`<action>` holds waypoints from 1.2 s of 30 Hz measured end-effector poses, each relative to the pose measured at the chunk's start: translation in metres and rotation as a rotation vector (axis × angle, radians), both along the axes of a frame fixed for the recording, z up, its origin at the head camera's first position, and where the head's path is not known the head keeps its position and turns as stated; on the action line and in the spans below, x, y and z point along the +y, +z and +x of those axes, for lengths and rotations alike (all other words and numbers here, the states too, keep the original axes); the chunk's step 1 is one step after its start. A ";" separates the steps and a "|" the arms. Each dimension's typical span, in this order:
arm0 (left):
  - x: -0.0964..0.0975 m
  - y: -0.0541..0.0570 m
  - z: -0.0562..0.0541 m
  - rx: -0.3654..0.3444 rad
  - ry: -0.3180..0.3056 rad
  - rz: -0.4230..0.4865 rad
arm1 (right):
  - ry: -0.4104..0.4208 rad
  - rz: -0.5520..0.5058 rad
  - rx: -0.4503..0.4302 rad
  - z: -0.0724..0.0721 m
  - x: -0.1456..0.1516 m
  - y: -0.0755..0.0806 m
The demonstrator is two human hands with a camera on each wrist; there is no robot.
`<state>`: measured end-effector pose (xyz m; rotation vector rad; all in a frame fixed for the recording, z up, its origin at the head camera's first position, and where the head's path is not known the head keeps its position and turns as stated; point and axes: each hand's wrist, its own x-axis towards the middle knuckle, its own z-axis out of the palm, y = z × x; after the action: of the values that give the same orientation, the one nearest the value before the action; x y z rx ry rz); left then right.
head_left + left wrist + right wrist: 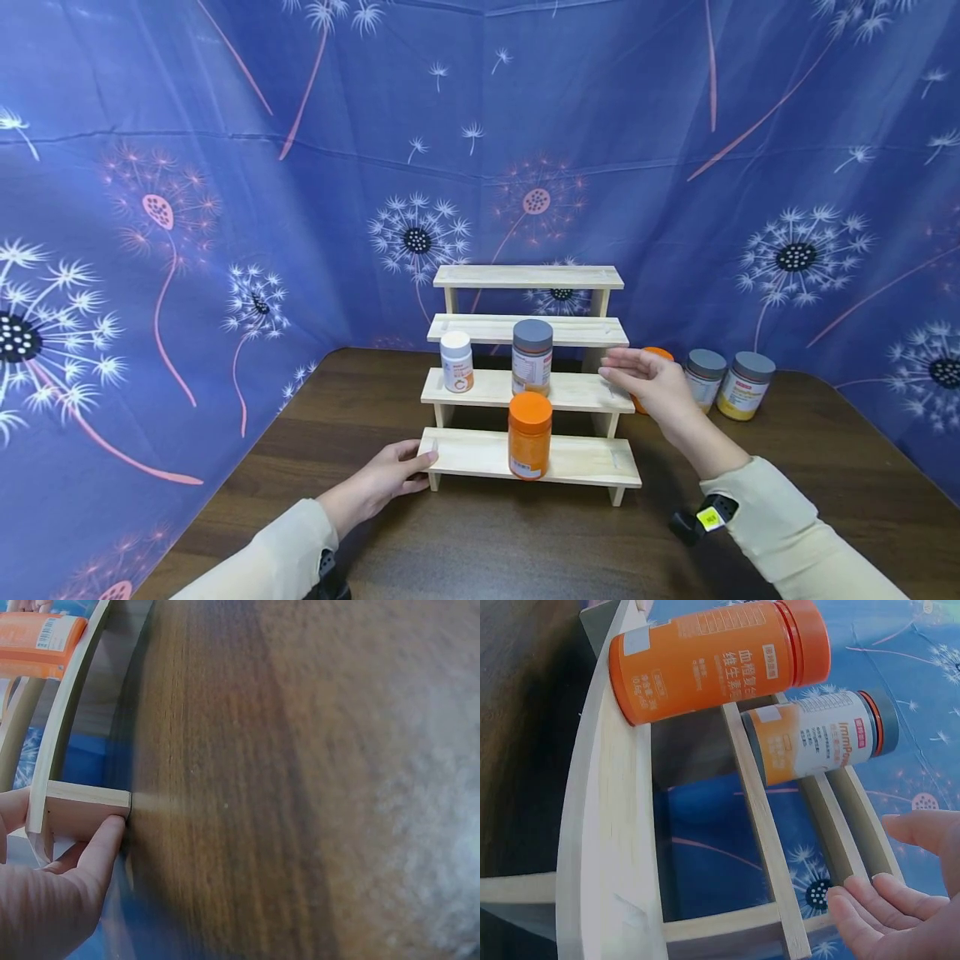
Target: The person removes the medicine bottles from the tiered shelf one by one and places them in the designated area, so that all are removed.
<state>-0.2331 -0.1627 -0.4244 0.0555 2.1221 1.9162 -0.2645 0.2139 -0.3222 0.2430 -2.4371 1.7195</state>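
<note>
A stepped wooden display stand [468,448] with several tiers stands on the table. My left hand [381,482] grips the left end of its lowest tier, thumb over the board; in the left wrist view a finger touches the short leg [86,806]. My right hand [654,385] is by the stand's right side, holding nothing, its fingers extended in the right wrist view. An orange supplement jar [529,446] is on the lowest tier. On the tier above are a grey-lidded jar [532,362] and, left of it, a small white bottle [457,364].
Right of the stand, two grey-lidded jars [744,387] stand side by side on the brown wooden table [480,550]. Another orange-lidded jar [658,352] is partly hidden behind my right hand. A blue dandelion-print cloth [637,125] hangs behind and at the sides.
</note>
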 end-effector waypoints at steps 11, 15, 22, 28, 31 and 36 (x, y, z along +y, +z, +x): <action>0.000 0.000 0.000 0.001 -0.003 -0.004 | 0.040 -0.030 -0.034 -0.005 -0.017 -0.005; 0.000 0.001 0.000 0.001 -0.005 -0.009 | 0.066 -0.030 -0.055 -0.006 -0.025 -0.004; -0.001 -0.001 0.001 -0.004 -0.003 -0.006 | 0.105 -0.045 -0.107 -0.014 -0.041 -0.003; 0.000 -0.001 0.001 0.000 -0.004 -0.006 | 0.128 -0.104 -0.133 -0.022 -0.052 -0.005; 0.000 0.000 0.001 0.004 -0.004 -0.009 | 0.148 -0.118 -0.145 -0.025 -0.057 -0.004; 0.000 0.001 0.001 -0.005 0.008 -0.018 | 0.199 -0.153 -0.164 -0.028 -0.064 -0.002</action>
<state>-0.2325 -0.1625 -0.4236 0.0392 2.1393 1.8998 -0.2926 0.1494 -0.3246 0.3490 -2.4478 2.0763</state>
